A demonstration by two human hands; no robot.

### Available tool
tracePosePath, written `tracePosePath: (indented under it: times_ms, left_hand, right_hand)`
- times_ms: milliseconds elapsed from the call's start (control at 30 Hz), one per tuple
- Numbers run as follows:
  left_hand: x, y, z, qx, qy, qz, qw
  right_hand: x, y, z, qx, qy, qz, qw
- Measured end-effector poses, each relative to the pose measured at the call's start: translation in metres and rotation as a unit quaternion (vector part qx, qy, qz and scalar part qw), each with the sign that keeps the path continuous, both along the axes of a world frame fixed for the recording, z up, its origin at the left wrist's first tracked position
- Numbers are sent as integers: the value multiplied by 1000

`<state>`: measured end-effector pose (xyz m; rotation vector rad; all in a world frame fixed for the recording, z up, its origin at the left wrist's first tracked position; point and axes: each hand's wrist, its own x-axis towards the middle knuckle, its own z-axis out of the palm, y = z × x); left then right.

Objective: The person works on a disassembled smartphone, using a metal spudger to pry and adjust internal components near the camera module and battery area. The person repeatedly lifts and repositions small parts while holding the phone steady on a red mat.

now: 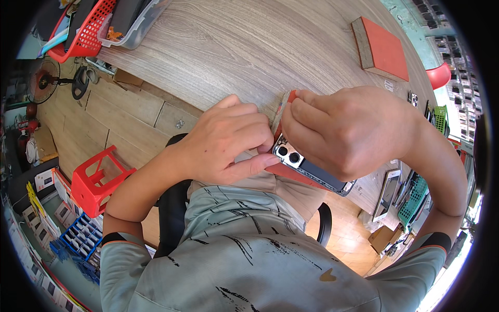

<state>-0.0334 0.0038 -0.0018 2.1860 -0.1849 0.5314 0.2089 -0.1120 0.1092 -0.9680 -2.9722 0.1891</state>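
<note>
The left hand (228, 136) has thumb and curled forefinger narrowed on the camera-end corner of an opened smartphone (313, 169). The phone lies over a red pad (294, 173) at the near edge of the worktop (249, 47), its long axis slanting down rightward along that edge. The right hand (356, 132) covers more of it, fingers curled, anything between them hidden. No writing is legible on the phone.

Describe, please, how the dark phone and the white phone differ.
The dark phone shows round lenses; the white phone shows a flat, white-bordered face.
The dark phone is at the left hand and right hand, partly covered; the white phone lies apart from both, in fuller view.
Both are oblong.
</note>
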Motion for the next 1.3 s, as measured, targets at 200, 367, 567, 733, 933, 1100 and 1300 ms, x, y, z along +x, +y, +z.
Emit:
tracePosePath:
  times_ms: [200,367,567,733,933,1100,1300]
  left_hand:
    - [0,0,0,3,2,0,1000]
    - [1,0,-1,5,-1,0,1000]
    - [0,0,0,6,-1,1,1000]
    - [0,0,0,5,-2,0,1000]
    - [0,1,0,5,6,-4,1000]
    - [-2,2,-1,14,20,-10,1000]
    - [0,0,-1,2,3,3,1000]
  right_hand:
    - [2,2,-4,5,18,1,1000]
    - [4,1,-8,23,21,0,1000]
    - [3,2,-12,3,61,-31,998]
    - [4,6,-8,-59,86,-61,993]
    - [13,7,-5,-57,105,-70,990]
    - [13,12,-10,-67,155,-75,983]
    - [10,18,-10,-59,155,-58,984]
